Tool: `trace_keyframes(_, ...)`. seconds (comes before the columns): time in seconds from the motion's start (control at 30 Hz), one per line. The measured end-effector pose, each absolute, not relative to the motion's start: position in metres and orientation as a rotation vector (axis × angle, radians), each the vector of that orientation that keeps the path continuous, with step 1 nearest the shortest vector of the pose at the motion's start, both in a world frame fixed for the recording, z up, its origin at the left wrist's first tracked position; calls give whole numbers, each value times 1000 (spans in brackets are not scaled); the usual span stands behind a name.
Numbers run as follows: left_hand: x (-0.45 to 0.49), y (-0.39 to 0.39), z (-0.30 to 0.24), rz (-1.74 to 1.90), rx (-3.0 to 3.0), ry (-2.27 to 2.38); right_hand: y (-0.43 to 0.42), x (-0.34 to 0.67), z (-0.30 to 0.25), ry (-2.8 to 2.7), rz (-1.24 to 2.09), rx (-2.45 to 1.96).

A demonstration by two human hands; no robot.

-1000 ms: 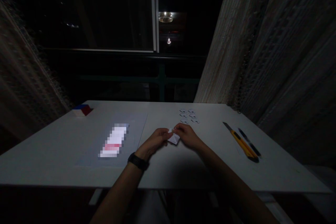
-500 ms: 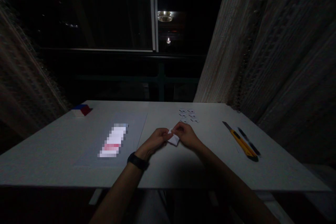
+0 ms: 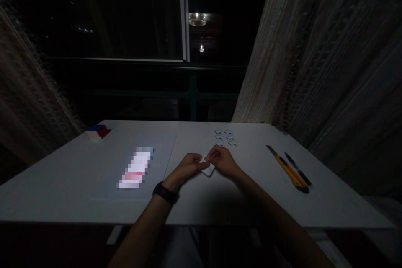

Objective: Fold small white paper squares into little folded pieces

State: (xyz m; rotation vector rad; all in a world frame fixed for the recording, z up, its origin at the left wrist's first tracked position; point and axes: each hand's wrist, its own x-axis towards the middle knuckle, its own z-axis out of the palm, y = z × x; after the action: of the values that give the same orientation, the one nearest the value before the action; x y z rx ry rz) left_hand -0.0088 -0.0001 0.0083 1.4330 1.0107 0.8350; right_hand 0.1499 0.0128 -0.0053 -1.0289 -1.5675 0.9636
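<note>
Between both hands is a small piece of folded white paper (image 3: pixel 207 170), held just above or against the table. My left hand (image 3: pixel 189 166) pinches its left side, thumb stretched across toward the middle. My right hand (image 3: pixel 221 160) grips the upper right edge with bent fingers, and its fingertips meet the left thumb. The paper's top part is hidden behind the fingers. Beyond the hands lie several small white paper pieces (image 3: pixel 230 138) with dark marks, set out in rows.
A yellow utility knife (image 3: pixel 292 172) and a dark pen (image 3: pixel 297 169) lie on the white table (image 3: pixel 251 209) at right. At left, a lit, blurred-out phone (image 3: pixel 135 169) rests on a paper sheet (image 3: pixel 168 150). A blue, red and white block (image 3: pixel 97 131) sits at the far left.
The paper between my hands has tilted slightly, and its lower corner sits a little lower. Both hands keep nearly the same place and grip.
</note>
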Motion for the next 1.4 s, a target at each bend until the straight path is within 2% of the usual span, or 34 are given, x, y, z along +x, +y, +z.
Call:
trace_keyframes(0.4,-13,-2,12,801,1483,1011,16,159,-3,-1464,1276,-964)
trace_keyframes(0.73,-17,3,6,750,1476,895,18,157,-2,-1589,993,-1084)
trace_keyframes(1.0,-16,5,-1,803,1524,980,12,154,-5,-1725,799,-1113)
trace_keyframes(1.4,-16,5,-2,749,1501,949,8,153,-1,-1737,718,-1190)
